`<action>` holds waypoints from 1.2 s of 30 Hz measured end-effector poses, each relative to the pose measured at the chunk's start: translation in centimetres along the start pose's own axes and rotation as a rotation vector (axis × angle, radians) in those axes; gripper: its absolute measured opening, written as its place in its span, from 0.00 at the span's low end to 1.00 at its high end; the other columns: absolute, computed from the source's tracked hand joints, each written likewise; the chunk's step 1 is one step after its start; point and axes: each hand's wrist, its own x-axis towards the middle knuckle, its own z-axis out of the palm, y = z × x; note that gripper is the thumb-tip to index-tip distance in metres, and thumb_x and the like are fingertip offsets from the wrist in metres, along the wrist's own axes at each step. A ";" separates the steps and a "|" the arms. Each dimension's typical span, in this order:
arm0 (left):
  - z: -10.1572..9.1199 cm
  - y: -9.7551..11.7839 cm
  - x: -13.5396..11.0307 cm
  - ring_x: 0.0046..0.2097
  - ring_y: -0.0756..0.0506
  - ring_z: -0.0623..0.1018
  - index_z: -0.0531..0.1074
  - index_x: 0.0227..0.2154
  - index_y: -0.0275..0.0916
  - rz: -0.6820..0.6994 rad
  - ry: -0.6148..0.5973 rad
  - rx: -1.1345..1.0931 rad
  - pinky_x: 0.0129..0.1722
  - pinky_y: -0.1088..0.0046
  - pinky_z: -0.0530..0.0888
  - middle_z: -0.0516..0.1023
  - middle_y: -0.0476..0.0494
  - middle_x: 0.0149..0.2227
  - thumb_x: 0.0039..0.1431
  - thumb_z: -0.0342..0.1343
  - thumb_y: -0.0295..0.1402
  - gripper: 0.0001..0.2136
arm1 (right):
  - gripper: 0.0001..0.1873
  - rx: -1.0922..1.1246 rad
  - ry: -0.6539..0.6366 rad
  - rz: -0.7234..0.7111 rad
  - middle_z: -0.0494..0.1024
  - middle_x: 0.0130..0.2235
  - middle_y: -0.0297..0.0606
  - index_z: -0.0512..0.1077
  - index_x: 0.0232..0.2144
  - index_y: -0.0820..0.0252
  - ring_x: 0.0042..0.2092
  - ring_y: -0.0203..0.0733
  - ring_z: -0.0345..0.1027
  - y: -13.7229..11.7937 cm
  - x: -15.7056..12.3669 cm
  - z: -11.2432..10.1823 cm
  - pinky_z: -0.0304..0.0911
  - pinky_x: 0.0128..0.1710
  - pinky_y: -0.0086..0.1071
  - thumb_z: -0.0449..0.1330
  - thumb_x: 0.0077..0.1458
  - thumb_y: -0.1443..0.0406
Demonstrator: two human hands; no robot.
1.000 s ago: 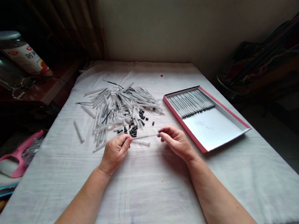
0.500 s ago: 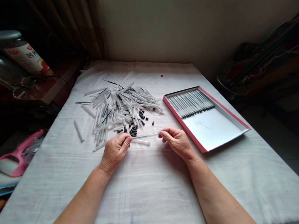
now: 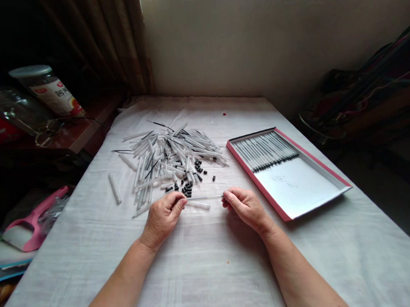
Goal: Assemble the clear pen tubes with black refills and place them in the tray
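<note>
A slim, translucent pen tube [image 3: 205, 198] stretches level between my two hands, just above the cloth. My left hand [image 3: 163, 217] pinches its left end between thumb and curled fingers. Its right end is in the fingertips of my right hand [image 3: 244, 207]. A loose clear pen barrel [image 3: 198, 204] lies on the cloth just beyond the held one. Small black pen plugs [image 3: 187, 190] are scattered in front of my left hand. Behind them spreads a heap of clear barrels and thin dark refills [image 3: 173, 151].
At the right sits a shallow pink-edged box [image 3: 269, 191] with a row of black-tipped pens [image 3: 266, 149] in its far half. A single barrel [image 3: 115, 189] lies at left on the white cloth [image 3: 206, 275]. A pink-handled item [image 3: 37, 221] and a lidded jar [image 3: 55, 91] are off to the left.
The view has tilted up a little, so everything sits lower in the picture. Both hands keep hold of the pen tube at its ends, with little other visible movement.
</note>
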 end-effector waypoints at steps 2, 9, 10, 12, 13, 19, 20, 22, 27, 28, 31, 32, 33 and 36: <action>0.1 0.0 0.0 0.28 0.50 0.75 0.74 0.33 0.39 -0.024 0.028 -0.043 0.30 0.77 0.70 0.77 0.48 0.28 0.58 0.55 0.37 0.08 | 0.21 0.033 -0.017 0.031 0.73 0.21 0.37 0.69 0.19 0.60 0.23 0.35 0.64 0.0 0.0 0.2 0.60 0.25 0.28 0.53 0.58 0.53; 0.2 -0.1 0.1 0.27 0.50 0.75 0.76 0.37 0.38 -0.070 0.019 -0.085 0.29 0.77 0.71 0.78 0.48 0.27 0.57 0.57 0.38 0.10 | 0.23 0.113 -0.037 0.064 0.73 0.20 0.36 0.69 0.19 0.60 0.22 0.35 0.64 -0.1 0.0 0.2 0.61 0.24 0.28 0.54 0.56 0.49; 0.1 -0.1 0.1 0.27 0.50 0.75 0.76 0.38 0.38 -0.058 0.007 -0.075 0.30 0.76 0.71 0.78 0.48 0.27 0.57 0.56 0.38 0.10 | 0.23 0.099 -0.039 0.052 0.74 0.21 0.36 0.69 0.20 0.60 0.23 0.35 0.65 -0.1 0.0 0.2 0.62 0.25 0.28 0.54 0.57 0.50; 0.1 0.0 0.0 0.29 0.49 0.77 0.76 0.37 0.38 -0.038 -0.005 -0.061 0.33 0.75 0.72 0.78 0.48 0.27 0.58 0.55 0.37 0.10 | 0.18 0.069 -0.031 0.024 0.76 0.25 0.37 0.73 0.26 0.61 0.26 0.36 0.67 0.0 0.0 0.2 0.63 0.27 0.28 0.56 0.57 0.53; 0.1 0.1 0.0 0.29 0.49 0.77 0.76 0.36 0.38 -0.030 -0.006 -0.056 0.33 0.75 0.73 0.79 0.47 0.27 0.59 0.55 0.37 0.09 | 0.15 0.062 -0.030 0.013 0.77 0.27 0.37 0.75 0.32 0.61 0.27 0.36 0.68 0.1 0.0 0.3 0.63 0.28 0.28 0.57 0.56 0.55; 0.4 0.4 -0.3 0.33 0.48 0.78 0.76 0.37 0.40 0.054 -0.028 -0.003 0.36 0.75 0.73 0.81 0.46 0.33 0.59 0.55 0.36 0.08 | 0.13 0.013 -0.080 -0.086 0.81 0.34 0.39 0.78 0.39 0.59 0.33 0.41 0.73 0.6 -0.2 1.5 0.68 0.36 0.33 0.61 0.53 0.59; 0.3 0.3 -0.3 0.32 0.48 0.78 0.76 0.39 0.40 0.053 -0.030 0.013 0.35 0.76 0.73 0.80 0.47 0.32 0.59 0.55 0.36 0.09 | 0.11 -0.014 -0.072 -0.112 0.82 0.35 0.40 0.78 0.37 0.58 0.35 0.42 0.74 0.7 -0.2 1.6 0.68 0.38 0.34 0.61 0.53 0.60; -0.3 0.1 -0.1 0.29 0.49 0.77 0.74 0.44 0.41 0.036 -0.001 0.067 0.33 0.76 0.72 0.79 0.49 0.30 0.59 0.55 0.38 0.12 | 0.10 -0.061 -0.038 -0.130 0.82 0.36 0.41 0.78 0.35 0.58 0.38 0.44 0.75 0.9 -0.1 1.5 0.68 0.42 0.36 0.60 0.54 0.61; -3.1 -1.3 1.5 0.36 0.46 0.78 0.76 0.40 0.40 0.015 0.246 0.357 0.38 0.73 0.72 0.79 0.44 0.35 0.61 0.52 0.39 0.11 | 0.12 -0.057 0.084 -0.071 0.82 0.35 0.42 0.78 0.35 0.60 0.37 0.44 0.75 1.3 0.3 0.9 0.69 0.41 0.36 0.58 0.54 0.59; -3.6 -1.5 1.8 0.39 0.45 0.78 0.76 0.38 0.41 0.035 0.228 0.430 0.41 0.71 0.71 0.79 0.43 0.37 0.61 0.52 0.37 0.10 | 0.13 -0.048 0.092 -0.063 0.82 0.35 0.41 0.78 0.35 0.60 0.36 0.44 0.75 1.4 0.4 0.8 0.69 0.40 0.36 0.58 0.53 0.59; -4.4 -1.8 2.8 0.41 0.42 0.77 0.78 0.37 0.43 0.047 0.073 0.628 0.41 0.69 0.71 0.79 0.42 0.40 0.60 0.52 0.33 0.09 | 0.13 -0.024 0.089 -0.050 0.82 0.34 0.41 0.78 0.35 0.60 0.34 0.42 0.74 1.6 0.5 0.8 0.68 0.38 0.34 0.59 0.52 0.58; -4.5 -1.8 3.1 0.41 0.41 0.77 0.78 0.37 0.43 0.048 0.018 0.681 0.40 0.68 0.70 0.79 0.42 0.39 0.59 0.53 0.33 0.09 | 0.14 -0.013 0.087 -0.044 0.82 0.34 0.41 0.78 0.35 0.61 0.34 0.42 0.74 1.6 0.5 0.8 0.68 0.37 0.34 0.59 0.52 0.58; -4.5 -1.7 3.3 0.41 0.41 0.77 0.78 0.36 0.44 0.048 -0.029 0.729 0.40 0.68 0.70 0.79 0.42 0.39 0.59 0.53 0.33 0.08 | 0.14 -0.001 0.086 -0.038 0.81 0.33 0.41 0.78 0.35 0.61 0.34 0.42 0.74 1.6 0.5 0.8 0.68 0.37 0.34 0.58 0.52 0.58; -4.3 -1.2 4.0 0.41 0.40 0.76 0.78 0.34 0.45 0.055 -0.121 0.841 0.39 0.67 0.69 0.79 0.42 0.39 0.58 0.55 0.34 0.07 | 0.16 0.034 0.097 -0.023 0.80 0.31 0.41 0.77 0.34 0.63 0.32 0.42 0.72 1.4 0.6 0.7 0.67 0.35 0.34 0.59 0.50 0.57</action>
